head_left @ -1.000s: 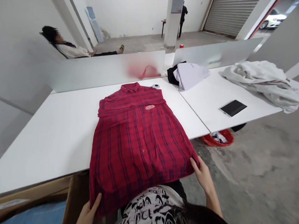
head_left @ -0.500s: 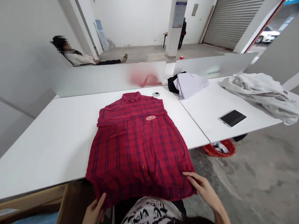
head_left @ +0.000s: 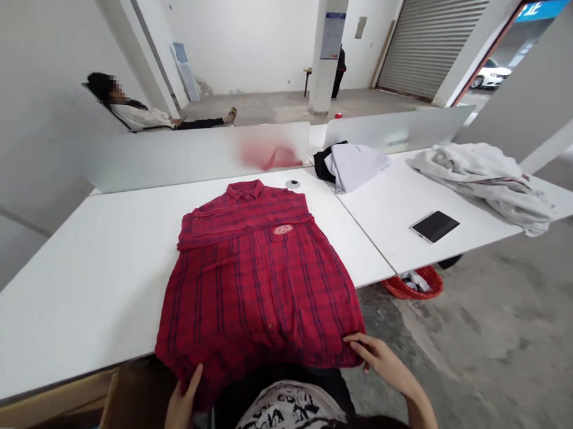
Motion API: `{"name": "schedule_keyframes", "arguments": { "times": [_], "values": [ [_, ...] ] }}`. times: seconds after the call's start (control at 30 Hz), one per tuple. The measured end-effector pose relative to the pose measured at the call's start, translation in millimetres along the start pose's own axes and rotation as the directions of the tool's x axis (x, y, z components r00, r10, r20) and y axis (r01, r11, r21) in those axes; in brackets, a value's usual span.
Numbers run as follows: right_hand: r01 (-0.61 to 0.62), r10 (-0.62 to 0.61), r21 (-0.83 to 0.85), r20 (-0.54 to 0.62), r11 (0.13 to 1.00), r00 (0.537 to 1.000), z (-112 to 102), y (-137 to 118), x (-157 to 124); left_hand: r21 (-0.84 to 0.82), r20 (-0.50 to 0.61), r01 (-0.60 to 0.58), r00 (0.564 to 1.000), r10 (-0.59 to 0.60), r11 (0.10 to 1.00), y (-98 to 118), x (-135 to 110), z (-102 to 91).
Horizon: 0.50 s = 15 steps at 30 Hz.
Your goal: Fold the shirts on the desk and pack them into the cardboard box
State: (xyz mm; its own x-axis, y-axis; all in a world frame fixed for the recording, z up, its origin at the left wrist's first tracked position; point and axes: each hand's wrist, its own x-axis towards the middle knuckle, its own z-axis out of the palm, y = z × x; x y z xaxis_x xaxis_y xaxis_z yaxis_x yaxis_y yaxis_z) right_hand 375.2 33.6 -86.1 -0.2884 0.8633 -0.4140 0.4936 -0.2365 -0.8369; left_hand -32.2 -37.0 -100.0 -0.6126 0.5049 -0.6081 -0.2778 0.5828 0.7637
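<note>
A red plaid shirt [head_left: 264, 271] with navy stripes lies front up on the white table [head_left: 95, 281]. Its collar points away from me, and both sleeves are folded across the chest. The lower hem hangs over the table's near edge. At the hem's left corner, my left hand [head_left: 184, 398] pinches the cloth between thumb and fingers, some of which are hidden beneath it. My right hand [head_left: 379, 360] grips the right hem corner, thumb and forefinger on the fabric.
Beyond the shirt are a small round white object [head_left: 292, 185], folded lilac cloth [head_left: 356, 164], a tablet [head_left: 434, 226] and a pale garment heap [head_left: 485, 180]. A red-lined bin [head_left: 415, 285] stands below; a cardboard box [head_left: 80, 396] is near left. A person [head_left: 138, 114] reclines behind the frosted divider [head_left: 198, 155].
The camera view has shifted slightly, moving the scene left. Both hands stay at the hem corners; the left corner hangs a little lower beside my left hand.
</note>
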Motion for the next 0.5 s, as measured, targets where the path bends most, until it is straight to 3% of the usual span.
{"name": "schedule_keyframes", "arguments": {
  "times": [0.13, 0.3, 0.37, 0.5],
  "values": [
    [-0.024, 0.024, -0.017, 0.000, 1.000, 1.000, 0.2, -1.3, 7.5, 0.078, 0.066, 0.031, 0.997, -0.036, 0.996, 9.3, -0.9, -11.2],
    [-0.040, 0.039, 0.207, 0.007, 0.978, 0.999, -13.8, -28.9, 5.8, 0.186, 0.316, -0.067, 0.949, 0.005, 0.980, 29.7, -8.4, -35.9],
    [-0.018, 0.024, 0.301, -0.016, 0.953, 1.000, -23.9, -45.8, 6.6, 0.150, 0.327, -0.046, 0.945, -0.005, 0.988, 43.3, -13.5, -39.1],
    [0.057, -0.036, 0.423, -0.058, 0.904, 0.998, -45.0, -77.4, 20.2, 0.053, 0.222, -0.060, 0.974, 0.047, 0.997, 70.4, -8.5, -35.4]
  ]
}}
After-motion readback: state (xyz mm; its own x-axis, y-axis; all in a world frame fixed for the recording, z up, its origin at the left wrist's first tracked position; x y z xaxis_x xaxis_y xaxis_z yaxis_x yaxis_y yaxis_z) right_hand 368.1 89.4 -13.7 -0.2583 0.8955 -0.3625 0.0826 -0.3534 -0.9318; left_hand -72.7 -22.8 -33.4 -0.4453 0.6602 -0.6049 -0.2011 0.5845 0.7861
